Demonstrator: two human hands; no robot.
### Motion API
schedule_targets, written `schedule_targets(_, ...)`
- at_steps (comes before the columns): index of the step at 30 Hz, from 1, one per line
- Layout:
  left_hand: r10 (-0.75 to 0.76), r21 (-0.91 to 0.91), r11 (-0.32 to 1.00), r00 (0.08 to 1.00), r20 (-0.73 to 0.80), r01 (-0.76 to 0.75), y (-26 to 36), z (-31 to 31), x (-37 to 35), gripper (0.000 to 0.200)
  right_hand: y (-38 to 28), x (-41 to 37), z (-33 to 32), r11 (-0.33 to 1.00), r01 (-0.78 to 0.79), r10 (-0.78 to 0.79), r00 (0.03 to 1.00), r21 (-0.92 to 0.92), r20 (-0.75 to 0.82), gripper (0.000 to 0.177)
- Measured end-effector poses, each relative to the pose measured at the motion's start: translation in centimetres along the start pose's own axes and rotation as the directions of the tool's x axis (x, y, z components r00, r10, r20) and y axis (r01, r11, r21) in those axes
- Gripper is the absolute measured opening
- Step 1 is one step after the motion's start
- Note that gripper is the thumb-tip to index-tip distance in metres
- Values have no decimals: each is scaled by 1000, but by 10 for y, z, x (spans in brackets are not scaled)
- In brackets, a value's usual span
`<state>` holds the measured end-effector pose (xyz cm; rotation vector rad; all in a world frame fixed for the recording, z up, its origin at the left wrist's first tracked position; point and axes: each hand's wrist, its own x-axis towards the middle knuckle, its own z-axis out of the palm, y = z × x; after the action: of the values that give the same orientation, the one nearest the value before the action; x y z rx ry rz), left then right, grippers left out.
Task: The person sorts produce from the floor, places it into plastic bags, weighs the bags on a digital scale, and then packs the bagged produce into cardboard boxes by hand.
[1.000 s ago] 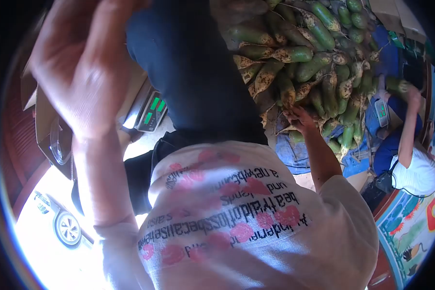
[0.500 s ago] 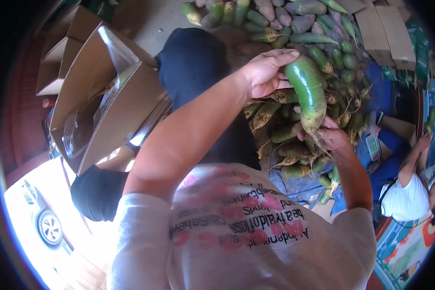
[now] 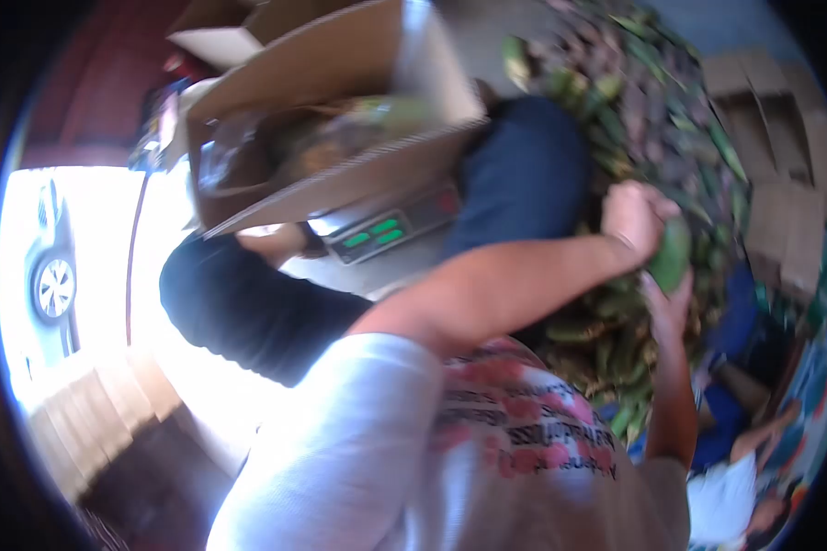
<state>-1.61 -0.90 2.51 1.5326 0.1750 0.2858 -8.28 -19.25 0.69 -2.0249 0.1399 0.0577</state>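
My left hand (image 3: 632, 213) curls over the top of a long smooth green vegetable (image 3: 674, 257) and my right hand (image 3: 663, 308) cups it from beneath, just above the blurred heap of green vegetables (image 3: 616, 119); I judge this is the lifting step, and the next move calls for swinging it across to the open brown cardboard box (image 3: 340, 174).

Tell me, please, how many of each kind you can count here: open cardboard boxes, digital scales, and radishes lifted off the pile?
Open cardboard boxes: 2
Digital scale: 1
Green radish, in the grip of the left hand, with the right hand under it: 1
Total: 4
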Motion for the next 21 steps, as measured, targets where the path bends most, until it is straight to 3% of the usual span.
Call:
schedule_targets(1,-25,104,994,998,66,18,19,-14,7,9,-20,5,-4,975,82,-87,996,-205,-16,58)
schedule_targets(2,-62,110,992,998,34,58,30,-19,17,9,-20,15,-14,959,154,-168,985,-236,-37,60)
schedule_targets(3,-58,82,995,992,116,49,42,-33,32,9,-20,26,-26,937,216,-243,968,-276,-68,61)
schedule_targets(4,-169,189,977,900,403,98,75,-68,50,30,-32,35,-36,880,181,-232,971,-439,-65,62)
schedule_targets(5,38,247,964,974,223,-94,81,-80,52,47,-47,45,-44,793,141,-225,972,-593,-69,63)
schedule_targets(6,259,337,905,965,53,-261,86,-91,53,66,-56,54,-49,652,225,-337,941,-724,-12,62)
schedule_targets(7,242,347,867,911,333,-357,102,-140,67,87,-64,63,-52,483,290,-436,898,-826,60,62)
schedule_targets(8,304,393,836,920,249,-382,100,-142,66,82,-71,70,-58,294,328,-511,848,-898,142,62)
schedule_targets(10,413,508,711,873,259,-487,117,-227,72,57,-88,94,-67,393,225,-444,896,-892,30,61)
schedule_targets(11,333,590,694,910,246,-413,125,-275,68,46,-102,105,-64,437,172,-401,916,-883,-20,61)
schedule_targets(12,270,700,625,937,222,-345,119,-316,68,43,-128,113,-48,534,259,-421,907,-804,13,60)
schedule_targets(14,-89,934,338,984,154,-115,107,-383,57,38,-193,123,5,666,418,-448,886,-618,117,59)
schedule_targets(15,-250,971,213,954,162,-109,105,-406,46,33,-226,122,39,705,487,-462,867,-516,188,59)
schedule_targets(16,-403,992,40,906,125,-119,103,-419,39,27,-257,119,76,677,570,-487,821,-466,296,60)
schedule_targets(18,-504,969,-20,839,204,-247,70,-449,22,16,-311,106,157,626,692,-491,708,-359,508,64)
schedule_targets(19,-486,970,-22,850,201,-241,69,-452,20,14,-331,98,197,610,731,-464,642,-306,611,66)
schedule_targets(21,-449,972,-21,871,199,-233,67,-454,16,12,-347,94,269,448,874,-437,397,-187,807,64)
